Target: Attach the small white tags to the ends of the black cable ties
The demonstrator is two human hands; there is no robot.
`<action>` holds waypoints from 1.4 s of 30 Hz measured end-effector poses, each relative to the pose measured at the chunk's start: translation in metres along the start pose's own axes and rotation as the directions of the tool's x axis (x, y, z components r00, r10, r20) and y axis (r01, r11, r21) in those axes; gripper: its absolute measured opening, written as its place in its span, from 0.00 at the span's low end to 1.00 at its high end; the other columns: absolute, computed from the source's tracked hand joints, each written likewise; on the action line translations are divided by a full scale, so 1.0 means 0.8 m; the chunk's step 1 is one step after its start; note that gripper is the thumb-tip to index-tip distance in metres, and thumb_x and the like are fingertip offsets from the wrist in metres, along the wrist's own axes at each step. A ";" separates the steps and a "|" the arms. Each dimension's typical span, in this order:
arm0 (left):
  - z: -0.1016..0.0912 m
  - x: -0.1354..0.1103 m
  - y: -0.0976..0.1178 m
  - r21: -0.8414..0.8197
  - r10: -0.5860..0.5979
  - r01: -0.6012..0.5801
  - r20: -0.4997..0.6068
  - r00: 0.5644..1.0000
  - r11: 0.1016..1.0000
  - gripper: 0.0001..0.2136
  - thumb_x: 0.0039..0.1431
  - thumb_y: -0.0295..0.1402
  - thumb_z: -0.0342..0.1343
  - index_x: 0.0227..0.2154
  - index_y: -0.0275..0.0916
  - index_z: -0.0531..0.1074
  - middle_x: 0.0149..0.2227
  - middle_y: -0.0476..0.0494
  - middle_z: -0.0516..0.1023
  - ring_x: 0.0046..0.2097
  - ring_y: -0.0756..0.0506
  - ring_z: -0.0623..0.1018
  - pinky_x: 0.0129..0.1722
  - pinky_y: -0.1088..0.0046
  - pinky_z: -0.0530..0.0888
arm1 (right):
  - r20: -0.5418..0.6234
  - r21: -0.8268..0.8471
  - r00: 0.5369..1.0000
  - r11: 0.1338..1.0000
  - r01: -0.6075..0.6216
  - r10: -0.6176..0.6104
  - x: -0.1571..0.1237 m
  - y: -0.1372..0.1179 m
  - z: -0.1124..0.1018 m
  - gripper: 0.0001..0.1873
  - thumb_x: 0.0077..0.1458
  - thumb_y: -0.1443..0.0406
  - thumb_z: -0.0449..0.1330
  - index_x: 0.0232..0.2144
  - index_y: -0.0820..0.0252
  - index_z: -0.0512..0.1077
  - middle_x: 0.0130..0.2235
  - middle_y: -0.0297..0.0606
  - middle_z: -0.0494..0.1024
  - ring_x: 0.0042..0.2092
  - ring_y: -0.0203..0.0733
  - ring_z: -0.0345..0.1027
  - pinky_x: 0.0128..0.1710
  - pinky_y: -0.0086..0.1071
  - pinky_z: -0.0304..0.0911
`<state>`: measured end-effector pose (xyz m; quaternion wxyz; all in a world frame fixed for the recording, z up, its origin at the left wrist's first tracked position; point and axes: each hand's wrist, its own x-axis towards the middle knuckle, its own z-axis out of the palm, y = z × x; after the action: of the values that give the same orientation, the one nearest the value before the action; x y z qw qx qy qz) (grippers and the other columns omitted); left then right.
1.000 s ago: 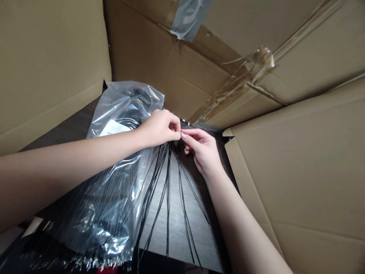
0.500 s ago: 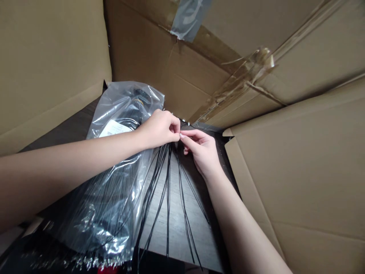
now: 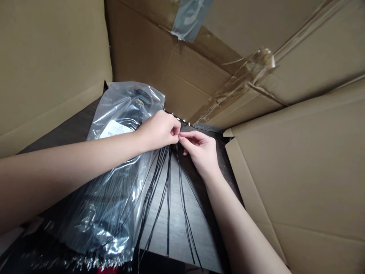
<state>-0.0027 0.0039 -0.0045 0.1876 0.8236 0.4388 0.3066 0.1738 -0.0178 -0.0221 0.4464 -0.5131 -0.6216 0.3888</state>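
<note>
My left hand (image 3: 159, 129) is closed in a pinch above the upper ends of several thin black wires (image 3: 168, 198). The wires fan out from beneath it toward the table's near edge. My right hand (image 3: 201, 148) is also pinched, its thumb and forefinger tips meeting those of my left hand. A bit of dark wire seems to be held between the fingertips, but its end is hidden. Small white connectors (image 3: 184, 121) show just behind the hands. Left of them lies a clear plastic bag (image 3: 114, 198) full of black wires, with a white label (image 3: 115, 128), partly under my left forearm.
Cardboard panels (image 3: 51, 68) stand on the left, at the back (image 3: 142, 57) and on the right (image 3: 308, 171), enclosing the dark table (image 3: 182, 228). Brown and clear tape (image 3: 189, 19) covers seams of the back panel. Metal-tipped wire ends stick out of the bag's near end.
Both hands stay almost where they were. The right fingertips have shifted slightly left, closer against the left ones, and the wires on the right have moved a little.
</note>
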 end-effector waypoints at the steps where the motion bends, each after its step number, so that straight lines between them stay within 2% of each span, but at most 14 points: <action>1: 0.000 0.000 0.000 0.019 0.001 -0.001 0.003 1.000 1.000 0.06 0.50 0.26 0.57 0.25 0.36 0.80 0.27 0.45 0.80 0.31 0.47 0.76 0.33 0.71 0.67 | -0.004 -0.021 1.000 1.000 0.011 -0.011 -0.001 0.000 0.000 0.13 0.46 0.58 0.69 0.32 0.62 0.82 0.24 0.34 0.78 0.21 0.31 0.62 0.19 0.28 0.61; 6: -0.002 0.000 0.003 0.071 -0.007 0.007 0.010 1.000 0.997 0.07 0.50 0.27 0.56 0.26 0.36 0.80 0.28 0.44 0.80 0.32 0.46 0.76 0.35 0.69 0.68 | -0.051 -0.132 0.991 0.984 0.117 -0.124 -0.003 -0.002 0.001 0.09 0.49 0.62 0.66 0.31 0.61 0.83 0.30 0.37 0.82 0.27 0.33 0.65 0.27 0.30 0.62; 10: -0.003 -0.001 0.006 0.051 -0.036 0.036 -0.002 0.999 0.998 0.08 0.51 0.27 0.56 0.28 0.37 0.82 0.28 0.45 0.81 0.32 0.46 0.77 0.35 0.70 0.69 | -0.070 -0.175 0.991 0.979 0.104 -0.118 -0.003 -0.001 0.002 0.08 0.48 0.64 0.65 0.30 0.61 0.83 0.30 0.37 0.82 0.28 0.35 0.67 0.30 0.32 0.62; 13: -0.003 0.000 0.006 0.010 -0.048 0.048 -0.021 0.999 0.999 0.08 0.52 0.27 0.57 0.29 0.37 0.82 0.28 0.46 0.82 0.32 0.47 0.77 0.34 0.71 0.69 | -0.068 -0.103 0.995 0.992 0.067 -0.074 -0.001 0.002 0.003 0.09 0.47 0.62 0.66 0.31 0.61 0.83 0.29 0.37 0.82 0.30 0.37 0.70 0.31 0.31 0.64; 17: -0.001 0.002 0.002 -0.030 -0.045 0.044 -0.053 0.998 0.999 0.08 0.54 0.30 0.58 0.30 0.37 0.83 0.29 0.47 0.83 0.32 0.47 0.79 0.34 0.71 0.69 | -0.121 0.022 0.993 1.000 0.006 -0.003 0.001 0.006 0.002 0.14 0.46 0.58 0.69 0.35 0.61 0.82 0.34 0.38 0.84 0.29 0.34 0.69 0.28 0.29 0.64; 21: 0.000 0.000 0.000 -0.044 -0.039 0.036 -0.058 0.998 0.998 0.08 0.57 0.31 0.59 0.32 0.37 0.83 0.30 0.46 0.83 0.33 0.46 0.80 0.34 0.71 0.69 | -0.119 0.022 0.993 1.000 -0.001 0.004 0.001 0.004 0.003 0.16 0.46 0.57 0.70 0.36 0.61 0.82 0.35 0.39 0.84 0.27 0.32 0.67 0.24 0.28 0.63; 27: 0.000 0.000 0.001 -0.074 -0.042 0.037 -0.068 0.997 0.997 0.07 0.57 0.31 0.59 0.33 0.36 0.82 0.30 0.46 0.84 0.33 0.47 0.81 0.34 0.72 0.70 | -0.095 0.082 0.995 0.997 -0.009 0.017 0.000 0.002 0.003 0.16 0.48 0.56 0.70 0.36 0.61 0.81 0.32 0.36 0.82 0.24 0.29 0.63 0.23 0.27 0.62; 42: -0.004 0.000 0.004 -0.099 -0.079 0.075 -0.042 0.996 0.992 0.07 0.56 0.31 0.60 0.31 0.36 0.82 0.29 0.46 0.84 0.34 0.46 0.81 0.35 0.72 0.71 | -0.069 0.111 0.998 0.994 -0.003 0.011 0.002 0.006 0.003 0.16 0.47 0.57 0.71 0.36 0.60 0.80 0.33 0.35 0.81 0.24 0.29 0.64 0.24 0.27 0.64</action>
<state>-0.0024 0.0022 -0.0001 0.2291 0.7888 0.4589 0.3388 0.1724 -0.0153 -0.0270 0.4942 -0.5030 -0.5814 0.4060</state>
